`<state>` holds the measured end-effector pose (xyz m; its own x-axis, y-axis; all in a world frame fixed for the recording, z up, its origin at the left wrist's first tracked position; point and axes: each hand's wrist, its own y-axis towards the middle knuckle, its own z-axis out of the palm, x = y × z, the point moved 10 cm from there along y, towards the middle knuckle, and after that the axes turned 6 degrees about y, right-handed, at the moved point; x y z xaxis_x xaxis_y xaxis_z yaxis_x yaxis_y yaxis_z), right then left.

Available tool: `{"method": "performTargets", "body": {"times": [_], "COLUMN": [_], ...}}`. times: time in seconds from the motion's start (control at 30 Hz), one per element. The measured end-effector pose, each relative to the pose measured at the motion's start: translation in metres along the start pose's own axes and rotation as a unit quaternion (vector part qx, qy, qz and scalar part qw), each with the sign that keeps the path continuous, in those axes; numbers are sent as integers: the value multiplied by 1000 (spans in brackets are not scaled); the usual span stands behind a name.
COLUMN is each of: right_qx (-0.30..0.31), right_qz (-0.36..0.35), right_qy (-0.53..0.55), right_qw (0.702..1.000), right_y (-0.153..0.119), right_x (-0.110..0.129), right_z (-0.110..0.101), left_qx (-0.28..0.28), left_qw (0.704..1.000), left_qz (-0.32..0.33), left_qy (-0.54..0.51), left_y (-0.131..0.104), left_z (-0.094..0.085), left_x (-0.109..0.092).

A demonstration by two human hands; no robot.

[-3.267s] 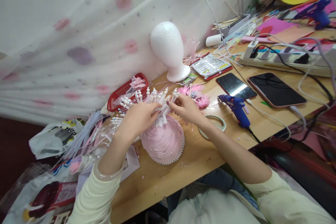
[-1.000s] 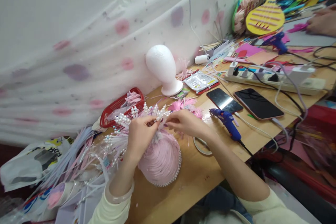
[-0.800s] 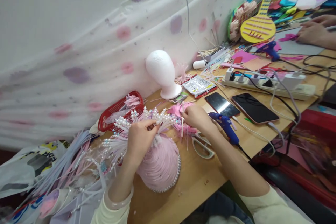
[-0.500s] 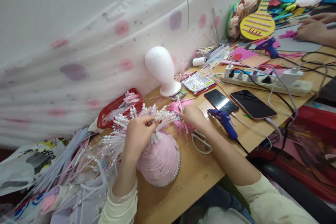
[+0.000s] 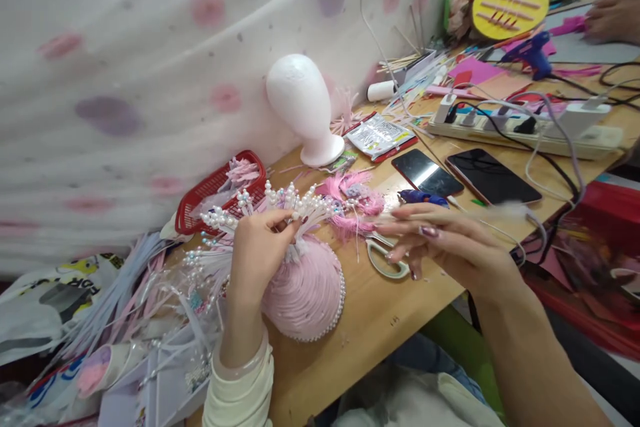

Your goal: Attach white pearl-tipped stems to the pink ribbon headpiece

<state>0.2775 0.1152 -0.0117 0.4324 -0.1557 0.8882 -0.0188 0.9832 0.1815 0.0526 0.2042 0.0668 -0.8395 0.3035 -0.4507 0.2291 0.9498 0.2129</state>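
Observation:
A pink domed headpiece (image 5: 306, 293), with a row of pearls along its lower rim, lies on the table. White pearl-tipped stems (image 5: 285, 199) fan out from its top. My left hand (image 5: 257, 247) is closed in a pinch on the stems at the base of that fan; the fingertips partly hide what they grip. To the right, my right hand (image 5: 450, 240) is raised over the table with fingers apart, slightly blurred, and I see nothing held in it. Beneath it are white-handled scissors (image 5: 385, 260) and a blue glue gun (image 5: 423, 197), mostly covered. Pink feathers (image 5: 350, 197) lie between the hands.
A white foam head (image 5: 300, 103) stands behind the headpiece, beside a red basket (image 5: 200, 203). Two phones (image 5: 493, 177) and a power strip (image 5: 540, 137) with cables lie right. Another person's hand (image 5: 615, 17) works at far right. Loose strips (image 5: 120, 280) crowd the left.
My right hand has left the pink feathers, moving right and toward me, and its fingers have spread. My left hand keeps its pinch on the stems. The view has shifted slightly.

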Motion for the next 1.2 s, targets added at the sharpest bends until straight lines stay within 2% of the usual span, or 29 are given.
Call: {"method": "performTargets", "body": {"times": [0.1,0.17,0.3,0.37,0.47,0.6,0.83,0.93,1.1,1.17,1.2], "right_qx": [-37,-54,-1,5,-27,-19,2,44,142,160,152], "right_qz": [-89,-109,-66,-75,-76,-49,-51,-107,-246,-260,-257], "right_qy": [-71,-103,-118,-132,-138,-128,-148,-211,-341,-346,-335], "right_qw": [993,987,991,988,987,990,988,971,896,887,894], "right_y": [-9,-9,3,8,14,17,20,19,9,6,7], "right_x": [19,22,3,-4,-19,-39,-46,-39,-14,-9,-7], "right_z": [-3,3,35,45,46,52,59,68,99,103,101], "left_qx": [7,7,5,2,-7,-18,-70,-57,-7,10,11], "left_qw": [1000,1000,1000,999,999,998,995,995,994,994,994], "left_qz": [11,13,3,-3,-11,-8,-13,-38,-88,-95,-95], "left_qy": [-4,-9,-24,-34,-49,-63,-75,-68,-68,-58,-52], "left_y": [-2,-3,-3,-3,-3,-3,-11,-12,-8,-6,-5], "left_z": [2,2,4,5,6,9,9,10,8,7,5], "left_x": [-2,-3,1,5,10,12,18,21,22,21,20]}}
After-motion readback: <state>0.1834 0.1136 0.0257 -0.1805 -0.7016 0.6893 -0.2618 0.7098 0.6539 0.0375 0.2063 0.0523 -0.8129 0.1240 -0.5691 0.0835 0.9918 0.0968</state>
